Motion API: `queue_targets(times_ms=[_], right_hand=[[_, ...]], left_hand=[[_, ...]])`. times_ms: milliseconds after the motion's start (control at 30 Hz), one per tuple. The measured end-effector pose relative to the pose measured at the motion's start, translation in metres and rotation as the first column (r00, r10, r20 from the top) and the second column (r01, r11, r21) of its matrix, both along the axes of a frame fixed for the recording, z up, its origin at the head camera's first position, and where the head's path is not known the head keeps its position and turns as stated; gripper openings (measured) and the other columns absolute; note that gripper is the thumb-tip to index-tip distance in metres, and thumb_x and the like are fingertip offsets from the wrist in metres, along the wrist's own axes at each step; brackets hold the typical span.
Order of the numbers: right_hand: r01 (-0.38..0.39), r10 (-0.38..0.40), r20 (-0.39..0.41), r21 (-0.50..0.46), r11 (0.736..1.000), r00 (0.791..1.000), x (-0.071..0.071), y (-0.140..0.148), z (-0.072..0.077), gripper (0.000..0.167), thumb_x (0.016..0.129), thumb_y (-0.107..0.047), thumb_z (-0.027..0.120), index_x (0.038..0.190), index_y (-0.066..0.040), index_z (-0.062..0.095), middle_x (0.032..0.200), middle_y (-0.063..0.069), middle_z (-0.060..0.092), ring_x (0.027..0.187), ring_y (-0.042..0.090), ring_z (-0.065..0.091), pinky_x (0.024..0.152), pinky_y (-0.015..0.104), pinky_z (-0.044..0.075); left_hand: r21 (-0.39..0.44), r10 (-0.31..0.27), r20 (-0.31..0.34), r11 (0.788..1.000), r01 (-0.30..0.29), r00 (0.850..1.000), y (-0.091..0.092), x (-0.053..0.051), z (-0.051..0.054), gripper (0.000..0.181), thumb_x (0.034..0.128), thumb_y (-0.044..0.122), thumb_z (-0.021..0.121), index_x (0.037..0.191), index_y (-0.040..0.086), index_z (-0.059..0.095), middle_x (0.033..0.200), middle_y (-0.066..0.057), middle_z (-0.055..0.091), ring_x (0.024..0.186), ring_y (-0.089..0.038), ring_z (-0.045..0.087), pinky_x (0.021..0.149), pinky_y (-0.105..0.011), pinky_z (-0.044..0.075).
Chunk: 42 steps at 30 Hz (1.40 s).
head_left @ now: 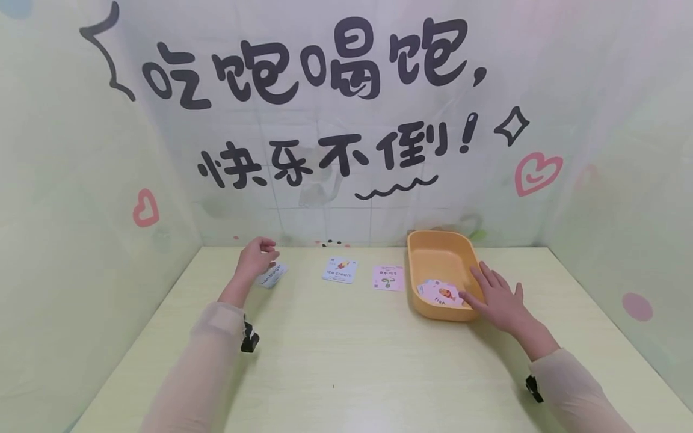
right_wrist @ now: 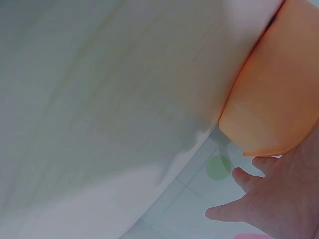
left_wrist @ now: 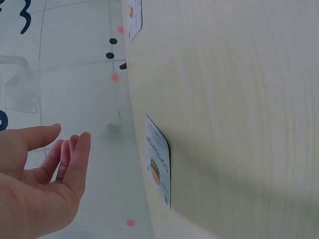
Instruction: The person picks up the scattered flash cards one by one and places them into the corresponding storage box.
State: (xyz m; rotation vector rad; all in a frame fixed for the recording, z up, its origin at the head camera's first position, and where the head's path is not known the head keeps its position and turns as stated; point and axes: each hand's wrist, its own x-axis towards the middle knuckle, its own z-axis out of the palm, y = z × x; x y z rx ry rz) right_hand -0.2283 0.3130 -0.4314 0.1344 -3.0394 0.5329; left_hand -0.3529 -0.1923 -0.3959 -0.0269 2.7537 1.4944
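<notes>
My left hand (head_left: 257,260) hovers above the hamburger card (head_left: 272,275) at the table's far left. In the left wrist view its loosely bent fingers hold nothing, apart from the hamburger card (left_wrist: 158,164) lying on the table. My right hand (head_left: 500,304) spreads its fingers over the right rim of an orange plastic box (head_left: 441,252). Several cards lie in the box's near end, a pink fish card (head_left: 445,292) on top. The right wrist view shows the hand (right_wrist: 279,204) beside the box wall (right_wrist: 274,94); whether the palm touches it I cannot tell.
Between the left hand and the box, an ice cream card (head_left: 340,270) and a pink snake card (head_left: 388,278) lie on the pale wooden table (head_left: 346,361). The snake card is upside down beside the box. A printed curtain (head_left: 303,228) hangs along the back edge.
</notes>
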Motion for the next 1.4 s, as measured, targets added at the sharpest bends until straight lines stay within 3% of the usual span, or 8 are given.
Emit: queue_targets(times_ms=[367,667,1000,1233,1400], right_hand=[[0.001,-0.001,0.001,0.002,1.000,1.000,-0.002,0.000,-0.001,0.084,0.097,-0.054,0.052,0.156,-0.002,0.024,0.163,0.027,0.015,0.145,0.052,0.018,0.105,0.087,0.004],[0.003,-0.003,0.012,0.008,1.000,1.000,-0.003,-0.002,-0.001,0.084,0.097,-0.056,0.051,0.157,-0.003,0.023,0.163,0.027,0.015,0.145,0.051,0.017,0.105,0.087,0.004],[0.006,-0.006,0.017,0.006,1.000,1.000,-0.004,-0.001,-0.001,0.085,0.097,-0.057,0.050,0.157,-0.003,0.023,0.163,0.027,0.014,0.145,0.052,0.017,0.105,0.087,0.003],[0.008,-0.008,0.017,0.010,1.000,1.000,-0.004,-0.001,-0.002,0.084,0.097,-0.056,0.051,0.157,-0.003,0.024,0.163,0.027,0.014,0.145,0.052,0.017,0.105,0.087,0.004],[0.010,-0.010,0.015,0.015,1.000,1.000,-0.002,-0.001,-0.001,0.083,0.097,-0.055,0.050,0.157,-0.003,0.024,0.163,0.027,0.015,0.145,0.052,0.018,0.105,0.087,0.004]], left_hand=[[-0.176,0.037,-0.013,0.984,-0.039,0.999,-0.035,-0.001,-0.009,0.041,0.0993,0.012,0.054,0.135,-0.007,0.047,0.131,-0.029,0.054,0.115,-0.041,0.058,0.095,-0.044,0.054],[-0.212,0.068,0.042,0.976,-0.058,0.997,-0.047,0.004,-0.018,0.042,0.0979,0.012,0.056,0.134,-0.009,0.047,0.134,-0.032,0.053,0.121,-0.044,0.052,0.104,-0.052,0.047],[-0.246,0.067,0.116,0.968,-0.037,0.991,-0.050,0.007,-0.030,0.049,0.0963,0.016,0.058,0.136,-0.009,0.045,0.138,-0.033,0.048,0.124,-0.046,0.049,0.106,-0.056,0.042],[-0.412,0.062,0.110,0.911,-0.011,0.992,-0.045,0.008,-0.038,0.060,0.0887,0.027,0.069,0.131,-0.011,0.050,0.128,-0.035,0.053,0.114,-0.048,0.049,0.096,-0.056,0.045],[-0.465,0.073,0.097,0.885,-0.019,0.993,-0.038,0.007,-0.043,0.067,0.0864,0.031,0.072,0.133,-0.011,0.048,0.126,-0.034,0.048,0.114,-0.047,0.043,0.094,-0.056,0.045]])
